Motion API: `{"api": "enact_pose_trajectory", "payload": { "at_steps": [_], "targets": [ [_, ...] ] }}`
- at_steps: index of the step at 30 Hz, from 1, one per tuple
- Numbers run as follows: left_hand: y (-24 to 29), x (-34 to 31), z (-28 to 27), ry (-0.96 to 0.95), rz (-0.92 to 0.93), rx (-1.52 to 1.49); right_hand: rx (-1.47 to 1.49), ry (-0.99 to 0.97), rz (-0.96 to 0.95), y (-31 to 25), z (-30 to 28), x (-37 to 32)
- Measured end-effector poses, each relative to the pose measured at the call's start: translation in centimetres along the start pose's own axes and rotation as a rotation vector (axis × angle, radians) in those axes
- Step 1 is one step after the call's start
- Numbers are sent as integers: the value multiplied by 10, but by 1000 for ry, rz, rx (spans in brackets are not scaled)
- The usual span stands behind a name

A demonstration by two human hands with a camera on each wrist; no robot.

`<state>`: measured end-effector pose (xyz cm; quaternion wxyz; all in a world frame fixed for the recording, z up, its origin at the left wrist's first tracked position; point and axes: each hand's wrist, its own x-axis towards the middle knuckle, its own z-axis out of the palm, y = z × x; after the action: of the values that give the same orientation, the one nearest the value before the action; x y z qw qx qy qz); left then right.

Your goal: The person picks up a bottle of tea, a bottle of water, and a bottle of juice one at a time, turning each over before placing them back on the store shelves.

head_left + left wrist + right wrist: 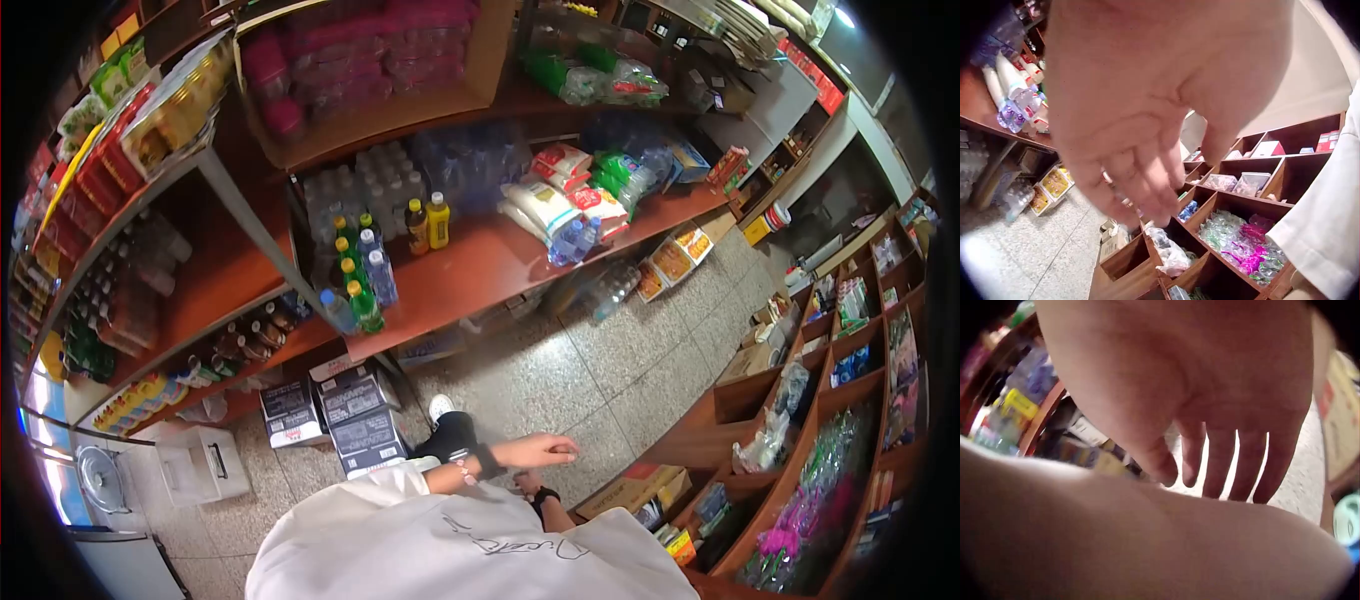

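In the head view my left hand (543, 450) is held out over the floor, holding nothing, with a dark band on its wrist. Its palm (1160, 87) fills the top of the left wrist view, fingers loosely extended. Just below it in the head view is my right hand (527, 484), partly hidden by the white sleeve and its fingers small. In the right wrist view the right hand (1204, 381) hangs with its fingers loose, slightly spread and empty. A bare forearm (1122, 531) crosses in front of it.
A red-brown shelf (460, 275) holds bottles and white bags (543, 208). Dark cartons (362, 420) stand on the speckled floor (590, 360) beside one foot. Wooden compartments (708, 447) with packaged goods line the right side; a clear bin (200, 465) is at left.
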<state>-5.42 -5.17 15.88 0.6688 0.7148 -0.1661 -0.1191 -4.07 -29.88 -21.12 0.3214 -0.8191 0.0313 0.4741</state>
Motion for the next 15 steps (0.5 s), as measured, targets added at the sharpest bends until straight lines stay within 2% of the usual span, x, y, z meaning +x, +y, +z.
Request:
{"api": "enact_pose_trajectory", "payload": {
  "at_steps": [2, 4, 5, 6, 7, 8, 10, 12, 13, 15],
  "targets": [
    [-11, 7, -39, -32, -56, 32, -135, 21, -176, -88, -3, 11],
    [-13, -3, -84, 201, -227, 23, -292, 17, -324, -177, -16, 8],
    [-32, -7, -113, 249, -213, 33, -381, -3, -391, -218, -30, 5],
    [-15, -18, -147, 301, -317, 59, -468, -31, -462, -272, -38, 2],
    [-25, -29, -169, 593, -238, 184, -553, -59, -542, -324, -48, 0],
    [-31, -40, -195, 746, -323, 252, -637, -82, -632, -342, -50, -12],
    [-49, -65, -242, 1006, -367, 298, -553, -1, -861, -372, -49, 49],
    [-63, -85, -279, 1267, -413, 220, -379, -31, -811, -454, -48, 30],
    [-52, -93, -294, 1310, -544, 264, -367, -46, -836, -489, -47, 15],
    [-34, -98, -312, 1456, -551, 301, -373, -98, -758, -543, -38, -5]
  ]
}}
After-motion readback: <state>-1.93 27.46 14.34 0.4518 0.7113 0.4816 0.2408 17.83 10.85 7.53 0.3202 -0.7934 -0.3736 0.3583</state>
